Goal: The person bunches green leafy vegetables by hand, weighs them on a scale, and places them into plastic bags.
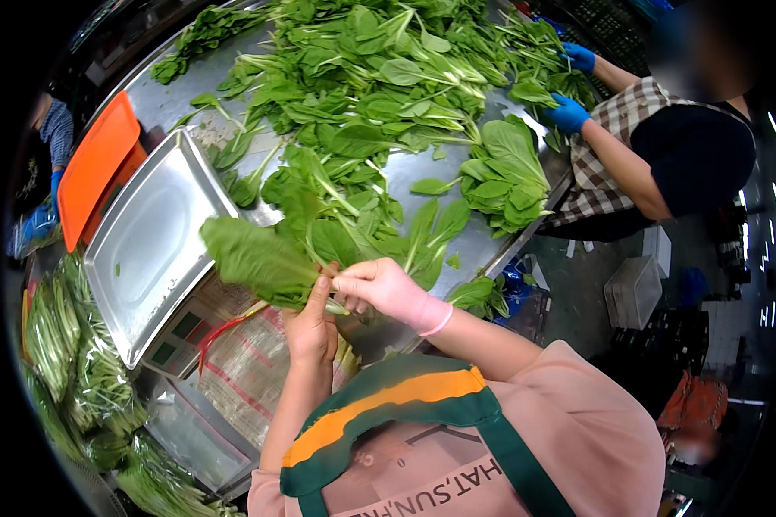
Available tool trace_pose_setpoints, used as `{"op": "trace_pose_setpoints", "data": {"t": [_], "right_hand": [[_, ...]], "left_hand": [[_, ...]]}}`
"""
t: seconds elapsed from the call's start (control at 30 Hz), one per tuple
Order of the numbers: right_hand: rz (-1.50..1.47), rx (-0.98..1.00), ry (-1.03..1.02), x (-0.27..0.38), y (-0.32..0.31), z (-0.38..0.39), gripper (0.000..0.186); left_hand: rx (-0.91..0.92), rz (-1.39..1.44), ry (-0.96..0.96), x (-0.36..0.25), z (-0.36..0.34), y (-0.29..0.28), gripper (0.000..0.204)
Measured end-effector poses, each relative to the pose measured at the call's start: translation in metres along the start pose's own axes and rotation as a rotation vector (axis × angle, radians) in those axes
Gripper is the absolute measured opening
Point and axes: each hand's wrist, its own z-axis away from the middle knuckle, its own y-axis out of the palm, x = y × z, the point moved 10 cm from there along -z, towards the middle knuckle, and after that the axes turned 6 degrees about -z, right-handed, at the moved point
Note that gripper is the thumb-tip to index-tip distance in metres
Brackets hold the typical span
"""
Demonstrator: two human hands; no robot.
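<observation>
A bunch of leafy greens (259, 258) with broad leaves points up and left from my two hands. My left hand (309, 332), bare, is closed around its stem end, thumb upward. Against the same stems, the fingers of my right hand (384, 291), in a pink glove, are pinched together, touching the left fingertips. Just beyond my hands, a big loose heap of the same greens (362, 95) covers much of a metal table (412, 172). A separate bunch (504, 177) lies at the table's right edge.
Left of my hands, a shallow metal tray (168, 207) rests tilted beside an orange plastic container (95, 164). Bagged greens (95, 370) are piled at the lower left. Across at the right, a co-worker's blue-gloved hands (567, 114) handle greens. Another person's blue glove (39, 222) shows far left.
</observation>
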Motion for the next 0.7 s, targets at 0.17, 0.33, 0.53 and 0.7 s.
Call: {"op": "trace_pose_setpoints", "data": {"t": [0.17, 0.33, 0.53, 0.7], "right_hand": [[0.459, -0.065, -0.069, 0.023, -0.023, 0.005, 0.025], [1.503, -0.176, -0.024, 0.052, -0.099, -0.011, 0.034], [1.198, -0.382, -0.730, 0.136, -0.077, -0.081, 0.059], [1.414, 0.048, -0.623, 0.041, 0.001, -0.063, 0.053]], "left_hand": [[0.091, -0.070, 0.110, -0.001, 0.016, 0.015, 0.021], [0.198, 0.037, 0.259, -0.054, 0.015, 0.002, 0.021], [0.001, -0.812, 0.440, -0.050, -0.058, 0.008, 0.030], [0.034, -0.717, 0.091, 0.003, -0.039, -0.015, 0.038]]}}
